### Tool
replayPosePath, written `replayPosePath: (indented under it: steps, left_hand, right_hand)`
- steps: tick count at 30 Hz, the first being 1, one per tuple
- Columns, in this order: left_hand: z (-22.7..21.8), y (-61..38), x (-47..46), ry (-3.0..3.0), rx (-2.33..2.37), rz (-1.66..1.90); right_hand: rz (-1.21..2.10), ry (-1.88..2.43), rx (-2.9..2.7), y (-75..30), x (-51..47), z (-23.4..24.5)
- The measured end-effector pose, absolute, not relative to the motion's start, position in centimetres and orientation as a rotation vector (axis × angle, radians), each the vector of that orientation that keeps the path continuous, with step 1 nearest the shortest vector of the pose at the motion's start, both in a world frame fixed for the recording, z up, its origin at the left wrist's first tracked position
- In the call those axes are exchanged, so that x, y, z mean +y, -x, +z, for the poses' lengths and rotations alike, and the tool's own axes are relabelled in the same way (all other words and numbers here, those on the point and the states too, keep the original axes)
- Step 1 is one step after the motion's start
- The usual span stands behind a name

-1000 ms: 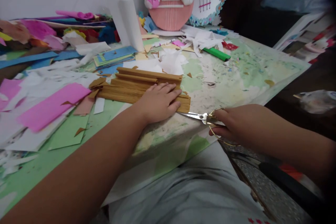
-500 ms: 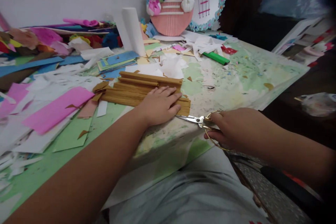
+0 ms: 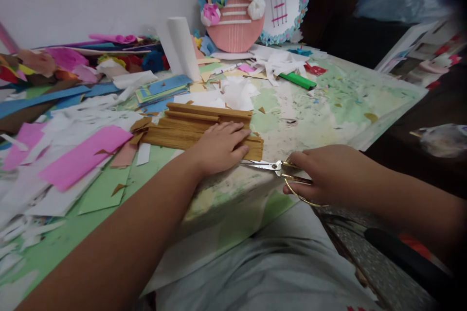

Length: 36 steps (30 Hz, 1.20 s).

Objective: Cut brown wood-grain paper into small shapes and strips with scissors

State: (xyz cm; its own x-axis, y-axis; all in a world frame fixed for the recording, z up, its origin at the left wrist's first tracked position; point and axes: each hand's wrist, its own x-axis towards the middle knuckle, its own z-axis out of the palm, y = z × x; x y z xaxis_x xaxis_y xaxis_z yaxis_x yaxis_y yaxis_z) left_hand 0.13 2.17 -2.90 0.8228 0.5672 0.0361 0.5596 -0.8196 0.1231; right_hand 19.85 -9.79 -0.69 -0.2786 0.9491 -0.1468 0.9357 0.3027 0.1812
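Note:
Brown crepe paper (image 3: 171, 132) lies folded on the table, its grain running lengthwise. My left hand (image 3: 222, 148) rests flat on it, fingers spread, pressing near its right end. In my right hand (image 3: 328, 172) is a pair of scissors (image 3: 275, 166) with gold loop handles. Their blades point left along the near edge of the brown paper, just below my left fingers; the tips are partly hidden by that hand. A second folded brown strip (image 3: 207, 112) lies along the paper's far side.
Pink paper (image 3: 85, 155), white scraps and green sheets (image 3: 104, 189) cover the left. A white paper roll (image 3: 179, 48) stands behind, near a pink paper guitar (image 3: 237, 34). A green stick-like object (image 3: 297, 80) lies farther back. The table's edge (image 3: 394, 116) slopes off at right.
The scissors' handles have spread slightly and the blades have slid a little left, under my left hand's edge. My left hand stays on the brown paper. The view has shifted slightly.

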Motion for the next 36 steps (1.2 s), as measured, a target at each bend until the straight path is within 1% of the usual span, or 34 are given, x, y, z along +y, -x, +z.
replayPosePath:
  steps: [4,7,11,16,23,30,36]
  left_hand:
    - [-1.8,0.7,2.7,-2.927,0.685,0.226]
    - [-0.9,1.6,3.2,-2.921,0.677,0.299]
    - [-0.6,2.2,3.5,-2.933,0.699,0.304]
    - [-1.4,1.9,3.6,-2.999,0.800,0.324]
    - [-2.1,1.1,3.2,-3.096,0.654,0.441]
    - [-2.4,0.1,2.3,-3.029,0.578,0.407]
    - [-2.3,0.4,2.2,-2.958,0.526,0.288]
  right_hand:
    - [-0.094,-1.730,2.334,-20.1,-9.1,-0.4]
    - [-0.176,-1.722,2.320,-20.4,-8.3,0.2]
    - [-0.100,-1.734,2.307,-21.2,-6.9,0.7]
    - [-0.026,-1.710,2.315,-22.1,-5.4,0.9]
    - [-0.024,-1.700,2.342,-22.5,-5.0,1.1]
    - [-0.117,-1.673,2.361,-23.0,-5.3,1.0]
    - [-0.089,-1.690,2.376,-22.8,-5.2,0.6]
